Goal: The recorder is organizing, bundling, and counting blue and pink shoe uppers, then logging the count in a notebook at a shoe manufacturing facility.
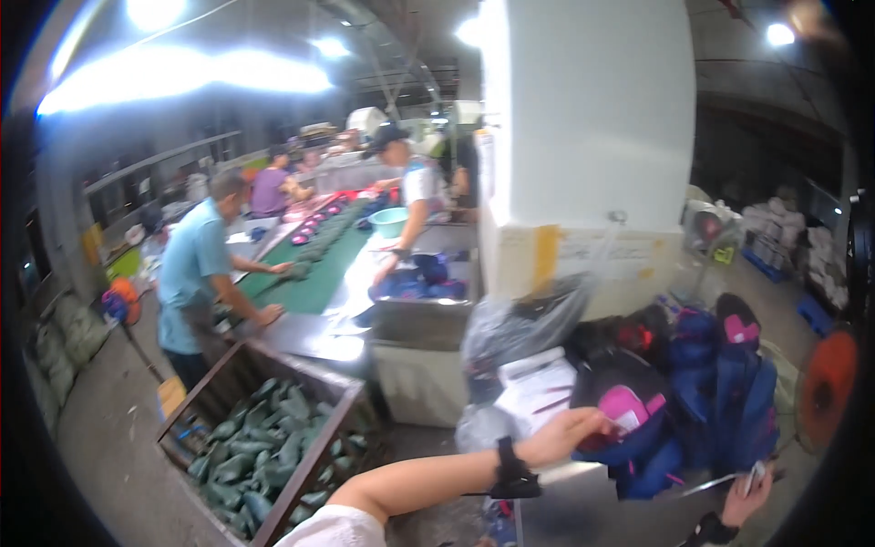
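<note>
My left hand [572,432] reaches forward over a metal table edge [570,501], fingers out toward a dark blue backpack with a pink patch [629,406]; it touches or nearly touches the bag. A black band sits on that wrist. Low at the right, my right hand [749,497] is closed on a thin metal tool [729,480], maybe scissors. More blue and pink backpacks [729,383] are stacked behind.
A crumpled clear plastic bag [519,328] lies left of the backpacks by a white pillar [592,137]. A wooden crate of dark green pieces [264,438] stands at the lower left. Several other people work along a green conveyor table [319,264]. An orange fan [825,387] stands at the right.
</note>
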Motion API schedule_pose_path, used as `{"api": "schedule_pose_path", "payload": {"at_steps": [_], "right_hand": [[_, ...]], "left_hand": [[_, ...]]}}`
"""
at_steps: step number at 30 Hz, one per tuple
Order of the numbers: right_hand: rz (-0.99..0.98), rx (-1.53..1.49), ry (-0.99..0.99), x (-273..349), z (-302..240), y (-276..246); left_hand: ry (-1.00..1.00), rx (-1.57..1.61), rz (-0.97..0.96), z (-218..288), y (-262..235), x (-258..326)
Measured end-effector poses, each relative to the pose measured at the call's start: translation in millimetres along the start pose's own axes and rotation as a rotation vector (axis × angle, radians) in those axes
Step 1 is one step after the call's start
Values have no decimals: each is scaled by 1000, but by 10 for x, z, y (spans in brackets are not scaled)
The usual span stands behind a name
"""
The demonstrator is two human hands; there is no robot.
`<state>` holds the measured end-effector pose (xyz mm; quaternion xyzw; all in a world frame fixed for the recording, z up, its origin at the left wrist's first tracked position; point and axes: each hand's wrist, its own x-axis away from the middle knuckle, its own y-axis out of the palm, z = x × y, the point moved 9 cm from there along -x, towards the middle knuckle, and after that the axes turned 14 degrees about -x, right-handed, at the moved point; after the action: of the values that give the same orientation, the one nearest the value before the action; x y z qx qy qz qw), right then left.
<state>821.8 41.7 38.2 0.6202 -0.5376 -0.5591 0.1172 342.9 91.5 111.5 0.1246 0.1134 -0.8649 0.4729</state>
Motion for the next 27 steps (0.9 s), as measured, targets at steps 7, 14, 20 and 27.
{"api": "schedule_pose_path", "payload": {"at_steps": [7, 14, 20, 27], "right_hand": [[98, -240, 853, 1058, 3266, 3306], [-644, -415, 1839, 4641, 4637, 6451], [-1169, -594, 1759, 6472, 4544, 8223], [-873, -268, 2266, 8907, 6350, 8669]], "left_hand": [[-175, -773, 858, 1258, -814, 4296], [-107, -240, 1952, 1514, 414, 8706], [-159, -86, 2415, 1682, 1745, 10761], [-150, 19, 2575, 2156, 1799, 12635]]}}
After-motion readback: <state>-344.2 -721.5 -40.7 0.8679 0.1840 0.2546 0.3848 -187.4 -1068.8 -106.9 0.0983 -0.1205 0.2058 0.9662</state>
